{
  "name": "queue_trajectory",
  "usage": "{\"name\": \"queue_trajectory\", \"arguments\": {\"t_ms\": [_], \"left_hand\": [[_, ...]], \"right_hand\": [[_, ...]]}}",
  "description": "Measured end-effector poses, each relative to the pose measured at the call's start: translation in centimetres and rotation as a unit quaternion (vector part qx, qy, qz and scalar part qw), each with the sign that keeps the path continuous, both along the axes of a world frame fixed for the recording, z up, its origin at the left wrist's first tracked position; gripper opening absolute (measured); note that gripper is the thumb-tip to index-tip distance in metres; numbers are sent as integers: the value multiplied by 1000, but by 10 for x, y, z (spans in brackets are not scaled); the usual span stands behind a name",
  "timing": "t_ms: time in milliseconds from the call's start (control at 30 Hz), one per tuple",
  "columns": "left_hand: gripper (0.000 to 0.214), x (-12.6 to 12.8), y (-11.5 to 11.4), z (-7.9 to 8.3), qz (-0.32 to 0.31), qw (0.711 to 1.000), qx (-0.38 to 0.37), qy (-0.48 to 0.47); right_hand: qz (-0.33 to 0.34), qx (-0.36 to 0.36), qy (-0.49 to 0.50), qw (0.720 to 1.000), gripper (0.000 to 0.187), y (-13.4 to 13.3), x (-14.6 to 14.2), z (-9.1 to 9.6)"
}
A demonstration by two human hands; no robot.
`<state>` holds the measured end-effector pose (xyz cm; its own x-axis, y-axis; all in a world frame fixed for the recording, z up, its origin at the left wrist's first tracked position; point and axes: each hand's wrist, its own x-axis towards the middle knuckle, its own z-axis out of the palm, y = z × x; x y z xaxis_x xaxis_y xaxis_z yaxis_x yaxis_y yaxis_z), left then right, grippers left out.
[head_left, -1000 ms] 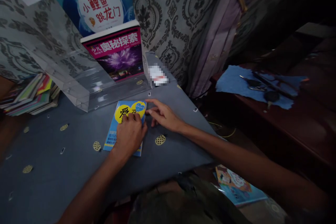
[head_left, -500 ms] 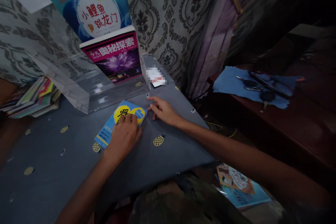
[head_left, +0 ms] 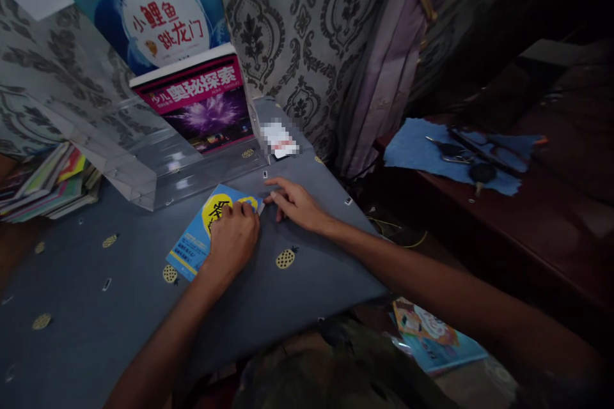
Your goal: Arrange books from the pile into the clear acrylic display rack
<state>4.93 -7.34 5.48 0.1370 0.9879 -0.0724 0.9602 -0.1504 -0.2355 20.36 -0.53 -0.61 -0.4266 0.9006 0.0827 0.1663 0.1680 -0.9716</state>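
A small blue book point(head_left: 194, 243) with a yellow patch on its cover lies tilted on the grey cloth. My left hand point(head_left: 235, 230) is closed over its right side, fingers bent on the cover; the thumb is mostly hidden. Just off the book's upper right corner is my right hand point(head_left: 298, 206), holding nothing, its index finger stretched out and the other fingers loosely bent. Behind the book, a clear plastic stand point(head_left: 144, 195) bears a magenta and black book point(head_left: 211, 116) and a larger teal book point(head_left: 112, 19).
Several thin books point(head_left: 52, 188) are stacked at the left. A pixelated white card-like item point(head_left: 281, 142) lies beside the stand. On a dark red surface, a blue cloth point(head_left: 407, 147) carries tweezers-like tools and dark items. More books point(head_left: 444, 345) lie below the table's edge.
My left hand has shifted up toward the book's upper right corner, covering more of the yellow patch. My right hand stays beside that corner. The whole view has shifted slightly.
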Motion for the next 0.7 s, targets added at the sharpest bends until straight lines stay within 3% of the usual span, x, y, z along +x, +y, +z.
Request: {"name": "queue_trajectory", "arguments": {"t_ms": [233, 467, 700], "left_hand": [[41, 2, 0, 2, 4, 1000, -7, 2], [40, 3, -1, -5, 0, 1000, 3, 19], [41, 4, -1, -7, 0, 1000, -1, 18]], "right_hand": [[-5, 13, 6, 1000, 36, -2, 0, 1], [5, 109, 23, 994, 31, -9, 1, 1], [-11, 168, -106, 980, 34, -12, 1, 2]]}}
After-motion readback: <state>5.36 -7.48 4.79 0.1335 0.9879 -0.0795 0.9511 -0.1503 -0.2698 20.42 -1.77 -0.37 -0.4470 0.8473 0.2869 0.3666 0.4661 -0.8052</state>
